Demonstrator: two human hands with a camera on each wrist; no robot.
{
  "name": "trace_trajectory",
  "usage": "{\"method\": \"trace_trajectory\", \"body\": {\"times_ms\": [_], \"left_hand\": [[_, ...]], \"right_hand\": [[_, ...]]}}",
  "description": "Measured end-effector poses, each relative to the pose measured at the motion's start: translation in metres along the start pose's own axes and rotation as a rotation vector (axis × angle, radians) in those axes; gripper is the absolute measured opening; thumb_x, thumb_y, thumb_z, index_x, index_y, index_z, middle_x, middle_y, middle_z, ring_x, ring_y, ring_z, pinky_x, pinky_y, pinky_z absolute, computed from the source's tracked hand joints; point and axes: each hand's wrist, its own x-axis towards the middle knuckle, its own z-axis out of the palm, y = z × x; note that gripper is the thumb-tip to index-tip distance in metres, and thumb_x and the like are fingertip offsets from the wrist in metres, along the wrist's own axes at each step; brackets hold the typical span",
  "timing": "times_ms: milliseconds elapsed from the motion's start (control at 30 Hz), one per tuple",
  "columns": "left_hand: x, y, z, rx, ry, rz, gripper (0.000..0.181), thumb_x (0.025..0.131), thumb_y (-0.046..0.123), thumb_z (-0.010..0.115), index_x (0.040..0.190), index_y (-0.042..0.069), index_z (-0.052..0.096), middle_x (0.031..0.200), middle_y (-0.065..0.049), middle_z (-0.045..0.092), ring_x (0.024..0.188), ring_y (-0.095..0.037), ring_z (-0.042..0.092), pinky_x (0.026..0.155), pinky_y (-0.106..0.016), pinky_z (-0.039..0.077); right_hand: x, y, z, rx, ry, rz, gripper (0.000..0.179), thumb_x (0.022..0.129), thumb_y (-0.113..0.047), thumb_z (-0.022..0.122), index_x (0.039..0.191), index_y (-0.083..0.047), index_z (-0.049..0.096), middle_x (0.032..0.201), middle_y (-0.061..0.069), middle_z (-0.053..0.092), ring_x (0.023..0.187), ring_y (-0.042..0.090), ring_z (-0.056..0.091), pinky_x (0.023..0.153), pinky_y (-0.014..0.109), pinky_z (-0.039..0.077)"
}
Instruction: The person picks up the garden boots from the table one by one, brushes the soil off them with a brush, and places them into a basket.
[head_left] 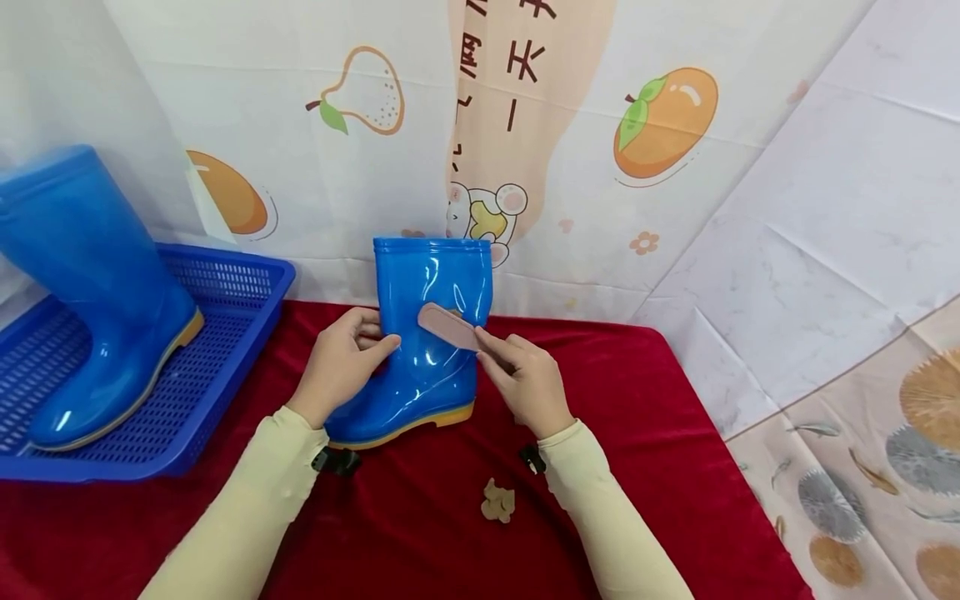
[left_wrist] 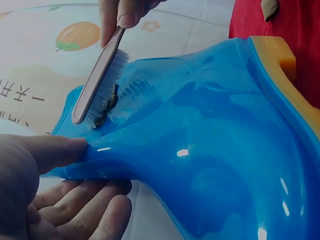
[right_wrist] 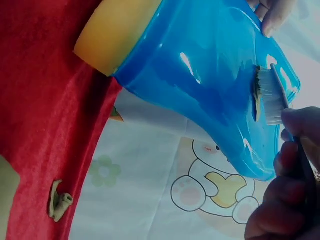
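A glossy blue rain boot (head_left: 431,375) with a yellow sole stands upright on the red cloth, its toe to the left. My left hand (head_left: 337,367) holds the front of its shaft, thumb on the near side and fingers round behind. Between thumb and fingers, my right hand (head_left: 531,385) grips the handle of a scrub brush (head_left: 447,326) with a pinkish back and white bristles. Those bristles (right_wrist: 273,97) lie against a brown, mud-like patch (right_wrist: 257,95) on the shaft. Faint streaks mark the blue surface beside the patch in the left wrist view.
At the left, a second blue rain boot (head_left: 90,250) sits in a blue perforated plastic basket (head_left: 258,260). A small brownish lump (head_left: 497,502) lies on the red cloth (head_left: 420,525) between my forearms. Behind the boot hangs a white fruit-printed curtain (head_left: 300,200).
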Motion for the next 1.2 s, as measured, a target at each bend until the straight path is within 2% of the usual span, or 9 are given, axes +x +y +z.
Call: {"method": "trace_trajectory", "body": {"times_ms": [133, 267, 433, 600, 733, 800, 1000, 1200], "left_hand": [[0.0, -0.001, -0.004, 0.01, 0.01, -0.003, 0.05, 0.101, 0.033, 0.068, 0.139, 0.003, 0.056, 0.123, -0.018, 0.07, 0.104, -0.033, 0.072, 0.088, -0.053, 0.06], [0.0, -0.006, -0.011, 0.036, 0.045, -0.007, 0.05, 0.101, 0.034, 0.068, 0.138, 0.002, 0.056, 0.122, -0.019, 0.07, 0.104, -0.035, 0.071, 0.09, -0.055, 0.059], [-0.001, -0.01, -0.014, 0.044, 0.069, -0.01, 0.052, 0.101, 0.038, 0.067, 0.138, 0.003, 0.056, 0.122, -0.018, 0.07, 0.105, -0.036, 0.072, 0.092, -0.056, 0.058], [-0.003, -0.005, -0.01, 0.044, 0.038, 0.001, 0.054, 0.1, 0.039, 0.069, 0.139, 0.005, 0.055, 0.122, -0.017, 0.07, 0.105, -0.035, 0.072, 0.091, -0.056, 0.058], [-0.004, 0.002, -0.007, 0.061, -0.012, 0.024, 0.054, 0.1, 0.038, 0.069, 0.14, 0.005, 0.054, 0.124, -0.017, 0.069, 0.106, -0.035, 0.071, 0.091, -0.057, 0.058], [-0.004, 0.004, -0.006, 0.067, -0.026, 0.028, 0.053, 0.101, 0.037, 0.069, 0.139, 0.004, 0.053, 0.124, -0.018, 0.069, 0.107, -0.035, 0.071, 0.091, -0.057, 0.058], [-0.001, 0.003, -0.005, 0.059, -0.016, 0.01, 0.049, 0.101, 0.033, 0.068, 0.137, 0.003, 0.055, 0.124, -0.019, 0.069, 0.106, -0.036, 0.071, 0.091, -0.057, 0.058], [0.0, 0.0, -0.008, 0.06, 0.017, -0.016, 0.05, 0.101, 0.034, 0.068, 0.138, 0.003, 0.055, 0.123, -0.019, 0.069, 0.106, -0.036, 0.07, 0.091, -0.057, 0.058]], "right_hand": [[0.002, -0.001, -0.004, -0.02, -0.002, 0.028, 0.039, 0.097, -0.02, 0.075, 0.136, -0.021, 0.07, 0.07, -0.007, 0.053, 0.059, 0.008, 0.043, 0.048, 0.024, 0.039], [0.004, -0.003, -0.005, -0.047, -0.017, 0.041, 0.038, 0.096, -0.02, 0.076, 0.134, -0.021, 0.071, 0.069, -0.007, 0.053, 0.059, 0.009, 0.042, 0.049, 0.025, 0.038], [0.007, -0.004, -0.003, -0.062, -0.03, 0.017, 0.038, 0.097, -0.019, 0.074, 0.135, -0.019, 0.07, 0.07, -0.006, 0.054, 0.059, 0.008, 0.042, 0.049, 0.025, 0.038], [0.007, -0.006, -0.002, -0.039, 0.016, -0.076, 0.043, 0.095, -0.016, 0.077, 0.137, -0.017, 0.069, 0.072, -0.004, 0.054, 0.061, 0.008, 0.042, 0.05, 0.023, 0.038], [0.006, -0.008, 0.0, -0.014, -0.006, -0.119, 0.046, 0.094, -0.014, 0.078, 0.138, -0.017, 0.068, 0.072, -0.004, 0.053, 0.061, 0.007, 0.042, 0.05, 0.021, 0.04], [0.005, -0.009, 0.0, -0.015, -0.019, -0.091, 0.044, 0.095, -0.016, 0.077, 0.138, -0.018, 0.068, 0.071, -0.004, 0.052, 0.061, 0.007, 0.042, 0.05, 0.021, 0.04], [0.003, -0.009, -0.008, 0.007, -0.045, 0.07, 0.038, 0.098, -0.021, 0.073, 0.136, -0.021, 0.07, 0.069, -0.007, 0.052, 0.059, 0.009, 0.045, 0.048, 0.024, 0.04], [0.002, -0.01, -0.012, -0.024, -0.06, 0.098, 0.037, 0.097, -0.02, 0.074, 0.134, -0.02, 0.071, 0.07, -0.007, 0.058, 0.059, 0.009, 0.045, 0.048, 0.026, 0.039]]}}
